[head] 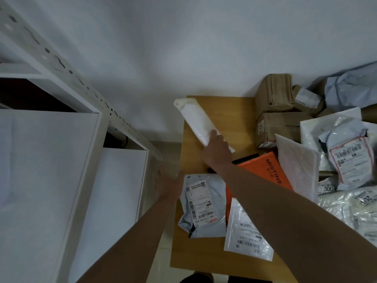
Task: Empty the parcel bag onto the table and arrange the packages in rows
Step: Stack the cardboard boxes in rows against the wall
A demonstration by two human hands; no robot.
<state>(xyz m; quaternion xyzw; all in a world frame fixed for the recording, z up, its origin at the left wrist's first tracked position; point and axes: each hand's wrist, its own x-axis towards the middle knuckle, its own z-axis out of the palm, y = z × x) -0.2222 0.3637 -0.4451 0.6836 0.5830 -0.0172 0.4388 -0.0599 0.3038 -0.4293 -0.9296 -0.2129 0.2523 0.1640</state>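
A long white rolled package point(196, 121) lies slanted across the far left of the wooden table point(234, 111). My right hand point(217, 151) lies on its near end, fingers wrapped over it. My left hand point(170, 185) hangs at the table's left edge, fingers spread, touching the corner of a grey mailer point(212, 225) with a white label. An orange flat box point(269, 170) marked MISTINE lies under my right forearm. A clear-white bag point(244, 237) with barcodes sits at the near edge.
Brown cardboard boxes point(274, 92) stand stacked at the back right. A heap of white and grey mailers point(342, 152) covers the right side. A white metal shelf unit point(51, 160) stands to the left of the table, with a narrow gap between.
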